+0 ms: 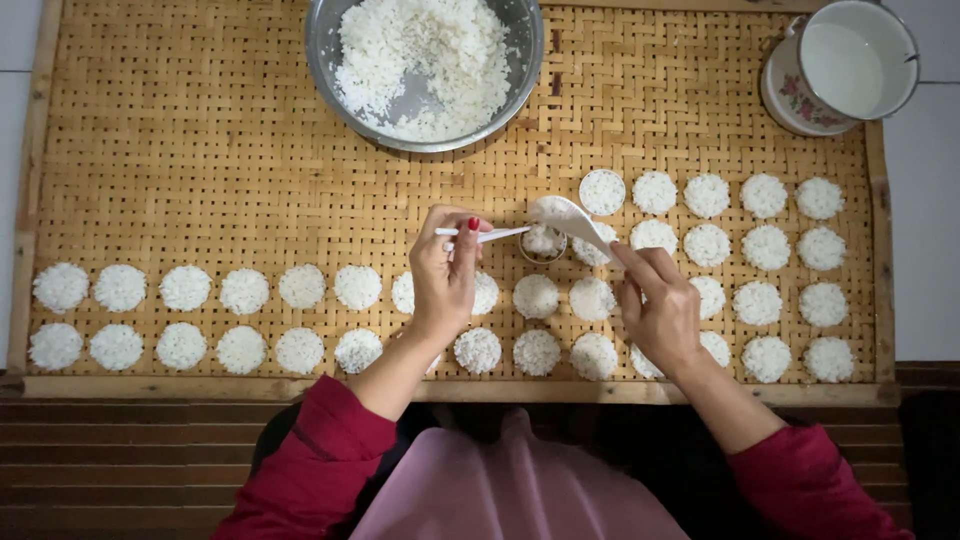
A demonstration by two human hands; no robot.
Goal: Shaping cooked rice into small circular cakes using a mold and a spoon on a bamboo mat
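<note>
My left hand (445,270) pinches a thin white utensil (492,234) whose tip reaches a small metal ring mould (542,243) filled with white rice. My right hand (655,300) grips a white spoon (572,221) by its handle, its bowl held just above and right of the mould. Both hands hover over a woven bamboo tray (200,150). Round white rice discs (300,286) lie in rows across the tray's near half and in a block (765,245) on the right. A second ring-shaped disc (602,191) sits just beyond the spoon.
A metal bowl (325,45) half full of loose white rice stands at the tray's far middle. A flowered enamel mug (845,65) of pale liquid sits at the far right corner. The tray has a wooden rim (440,390). Dark slats lie below it.
</note>
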